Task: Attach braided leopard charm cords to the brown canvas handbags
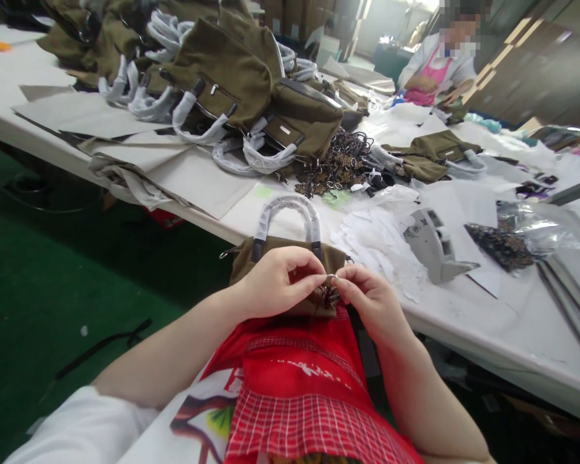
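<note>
Head view: pinching a small metal fitting (331, 277) between the fingertips of left hand (276, 278) and right hand (376, 301), apparently gripping from both sides for fine control. Resting the olive bag (243, 261) between red apron (299, 361) and counter (488, 335), probably bracing it within easy reach.

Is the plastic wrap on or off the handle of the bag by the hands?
On: shiny, wrinkled plastic covers the handle down to its dark ends.

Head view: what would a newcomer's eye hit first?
The red apron, low centre; just above it, the left hand and right hand meet at a small metal piece. Olive bags lie heaped on the white table, upper left. A co-worker in a pink apron shows upper right.
</note>
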`<state>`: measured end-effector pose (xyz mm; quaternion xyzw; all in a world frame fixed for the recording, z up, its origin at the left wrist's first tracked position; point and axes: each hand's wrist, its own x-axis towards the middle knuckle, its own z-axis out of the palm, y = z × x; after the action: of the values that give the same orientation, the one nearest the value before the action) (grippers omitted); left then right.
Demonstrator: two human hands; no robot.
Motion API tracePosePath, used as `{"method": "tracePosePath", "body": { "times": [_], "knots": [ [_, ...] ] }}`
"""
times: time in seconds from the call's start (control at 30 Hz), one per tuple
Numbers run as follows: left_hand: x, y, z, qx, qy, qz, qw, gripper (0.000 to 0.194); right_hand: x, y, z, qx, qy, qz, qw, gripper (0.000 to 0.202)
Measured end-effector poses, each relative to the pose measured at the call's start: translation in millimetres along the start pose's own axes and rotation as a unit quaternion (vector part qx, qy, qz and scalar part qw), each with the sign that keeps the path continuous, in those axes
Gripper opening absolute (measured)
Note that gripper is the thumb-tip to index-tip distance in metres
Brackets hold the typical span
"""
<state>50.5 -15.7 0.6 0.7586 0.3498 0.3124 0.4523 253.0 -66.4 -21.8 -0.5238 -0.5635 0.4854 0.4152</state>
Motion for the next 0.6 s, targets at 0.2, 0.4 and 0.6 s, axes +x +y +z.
{"method": "tracePosePath", "body": {
  "times": [0.2, 0.4, 0.6],
  "knots": [
    [10, -3, 1.4, -0.03, 0.043, -0.003, 0.999, 0.015, 17, 7, 7, 0.183, -0.07, 0.021, 0.98, 0.022],
    [4, -12, 5.0, -0.199, 0.02, -0.044, 0.979, 0.024, 21, 9, 17, 0.354, -0.184, 0.086, 0.913, 0.025],
    [9, -15, 2.8, -0.093, 0.071, -0.005, 0.993, 0.018, 25, 6, 20, 0.374, -0.169, 0.063, 0.91, 0.021]
  ]
}}
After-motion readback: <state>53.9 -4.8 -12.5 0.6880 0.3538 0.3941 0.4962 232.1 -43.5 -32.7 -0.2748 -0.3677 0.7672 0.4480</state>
